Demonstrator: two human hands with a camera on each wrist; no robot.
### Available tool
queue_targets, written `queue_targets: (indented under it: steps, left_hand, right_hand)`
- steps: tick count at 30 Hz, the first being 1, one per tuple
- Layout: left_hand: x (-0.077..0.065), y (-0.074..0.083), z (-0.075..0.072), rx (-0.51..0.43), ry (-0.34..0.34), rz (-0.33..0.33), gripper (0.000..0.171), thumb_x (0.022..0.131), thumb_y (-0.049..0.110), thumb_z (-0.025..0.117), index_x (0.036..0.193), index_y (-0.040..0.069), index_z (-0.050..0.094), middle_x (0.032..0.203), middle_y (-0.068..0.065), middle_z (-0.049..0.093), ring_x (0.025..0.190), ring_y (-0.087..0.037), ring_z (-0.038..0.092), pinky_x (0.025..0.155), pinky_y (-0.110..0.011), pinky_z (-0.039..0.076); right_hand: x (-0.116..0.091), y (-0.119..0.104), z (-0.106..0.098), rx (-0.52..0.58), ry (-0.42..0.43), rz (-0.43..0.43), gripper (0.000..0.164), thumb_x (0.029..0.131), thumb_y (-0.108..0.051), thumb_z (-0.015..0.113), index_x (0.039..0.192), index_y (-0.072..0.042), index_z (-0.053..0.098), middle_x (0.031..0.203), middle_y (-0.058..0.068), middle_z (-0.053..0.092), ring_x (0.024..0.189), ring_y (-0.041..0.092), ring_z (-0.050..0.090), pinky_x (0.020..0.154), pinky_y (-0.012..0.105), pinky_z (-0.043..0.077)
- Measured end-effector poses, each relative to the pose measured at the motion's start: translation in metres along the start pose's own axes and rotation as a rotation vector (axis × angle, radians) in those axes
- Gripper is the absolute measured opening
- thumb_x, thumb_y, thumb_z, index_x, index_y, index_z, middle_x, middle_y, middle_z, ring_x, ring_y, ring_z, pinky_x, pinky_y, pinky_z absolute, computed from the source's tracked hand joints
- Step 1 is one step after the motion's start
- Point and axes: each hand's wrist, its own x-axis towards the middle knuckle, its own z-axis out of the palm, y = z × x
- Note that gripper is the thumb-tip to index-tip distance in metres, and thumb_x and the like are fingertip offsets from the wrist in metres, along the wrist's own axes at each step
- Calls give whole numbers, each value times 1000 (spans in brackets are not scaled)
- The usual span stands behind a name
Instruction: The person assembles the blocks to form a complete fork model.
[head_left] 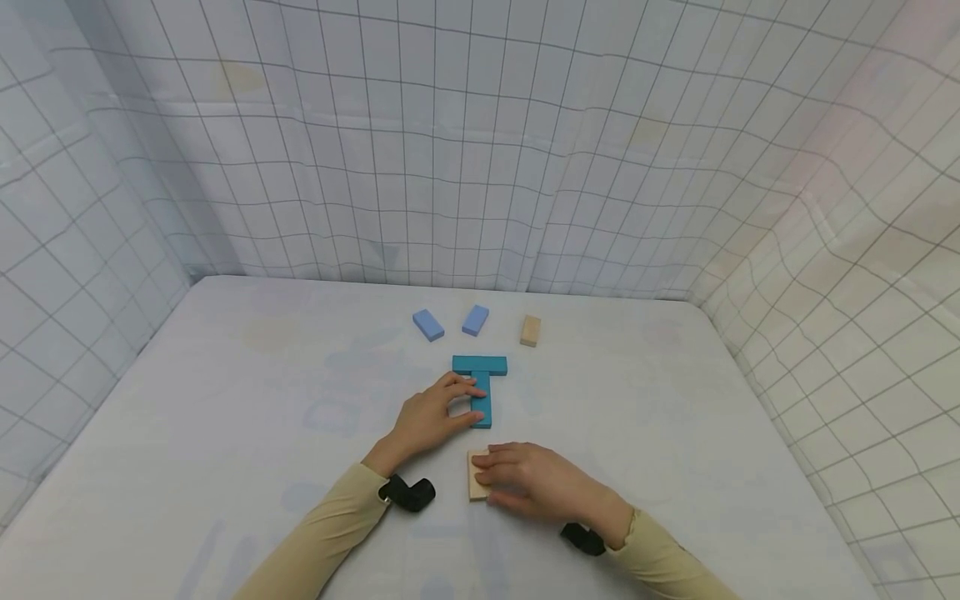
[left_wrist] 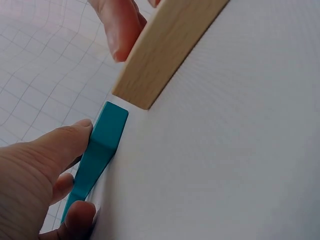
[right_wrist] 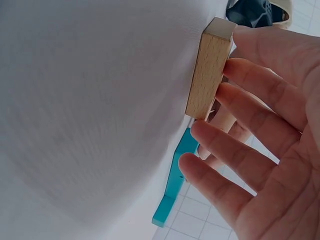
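Two teal blocks lie together as a T. Its crossbar block is at the far side, and the stem block points toward me. My left hand touches the stem from the left, its thumb near the close end and fingertips farther up. Nearer to me, a pale wooden block lies lengthwise, almost in line with the stem. My right hand rests over its right part with fingers extended. In the right wrist view, the fingertips meet the wooden block's side, and a small gap parts it from the teal stem.
Beyond the T lie two blue blocks and another wooden block, all apart. A white cloth covers the table. Gridded curtains hang behind it and at both sides.
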Motion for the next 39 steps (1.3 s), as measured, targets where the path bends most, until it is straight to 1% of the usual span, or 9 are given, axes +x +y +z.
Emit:
queue_targets:
  steps: [5, 11, 22, 26, 33, 39]
  left_hand:
    - [0, 0, 0, -8, 3, 3, 34, 86, 40, 69, 117, 25, 68, 126, 2, 54, 95, -19, 63, 66, -35, 51]
    - [0, 1, 0, -18, 3, 4, 34, 86, 40, 69, 116, 25, 68, 126, 2, 54, 100, -19, 62, 68, -35, 52]
    - [-1, 1, -1, -16, 1, -2, 33, 86, 41, 69, 115, 26, 68, 124, 3, 55, 101, -18, 61, 68, -36, 51]
    - [-1, 1, 0, -18, 1, 0, 33, 86, 41, 69, 115, 25, 69, 124, 2, 55, 102, -19, 61, 68, -35, 51]
    - [0, 0, 0, -17, 11, 12, 33, 86, 40, 69, 115, 24, 69, 126, 1, 55, 102, -20, 61, 66, -35, 52]
    - [1, -1, 0, -11, 12, 17, 33, 86, 40, 69, 115, 24, 69, 126, 1, 55, 99, -21, 62, 65, -35, 52]
  right_hand:
    - [-1, 3, 0, 14, 10, 11, 29, 89, -23, 69, 115, -10, 70, 128, 4, 58, 121, 17, 51, 99, 30, 40]
    - [-2, 6, 2, -25, 22, 28, 29, 87, -23, 72, 113, -11, 70, 129, 5, 58, 119, 16, 52, 97, 28, 42]
    - [-2, 12, 6, -25, 49, 60, 27, 88, -22, 70, 113, -12, 69, 131, 10, 55, 118, 18, 53, 95, 28, 43]
    - [0, 12, 5, -29, 60, 62, 27, 87, -22, 72, 112, -12, 70, 130, 10, 56, 117, 19, 54, 94, 29, 44]
    - [4, 12, 2, -91, 90, 52, 24, 85, -19, 74, 107, -10, 72, 121, 7, 62, 109, 18, 58, 91, 30, 47]
    - [6, 13, 1, -103, 94, 73, 22, 85, -18, 74, 106, -10, 73, 119, 6, 63, 107, 18, 59, 91, 30, 47]
